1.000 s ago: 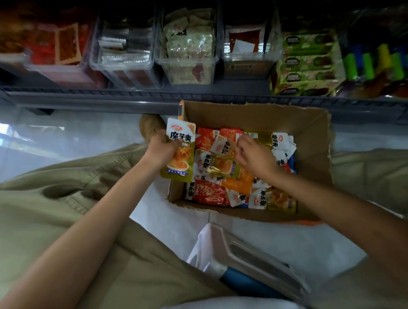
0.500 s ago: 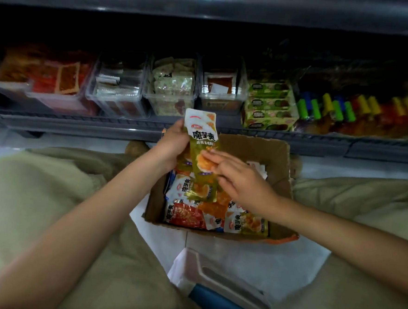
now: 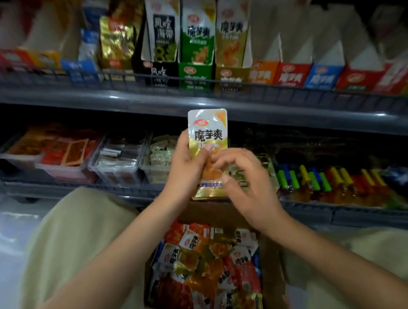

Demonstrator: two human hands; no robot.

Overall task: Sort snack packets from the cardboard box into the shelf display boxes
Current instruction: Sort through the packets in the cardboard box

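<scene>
Gold snack packet [image 3: 208,133]: held upright in the air, above the far edge of the cardboard box [image 3: 277,275] and in front of the upper shelf [image 3: 105,99] lip, printed face toward the camera.

Left hand [image 3: 187,164]: grips the packet along its left edge, thumb across the front, fingers behind.

Right hand [image 3: 249,189]: fingers curled, fingertips and thumb pinching the packet's lower half, and part of that half is hidden behind this hand. Cannot tell whether it is one packet or several stacked.

Cardboard box: open, between the person's knees in beige trousers [image 3: 79,230], just below the front edge of the lower shelf [image 3: 75,190]. It holds loose packets [image 3: 204,270] in red, orange and gold, lying in no order.

Upper shelf, behind the front rail: upright display boxes stand side by side.
- The black display box [image 3: 159,75], green display box [image 3: 195,75] and gold display box [image 3: 230,77] have packets standing in them.
- To the right, the orange display box [image 3: 263,72], red display box [image 3: 293,75] and blue display box [image 3: 323,77] show white inner walls.

Lower shelf: clear plastic bins [image 3: 118,158] stand in a row along the front edge.
</scene>
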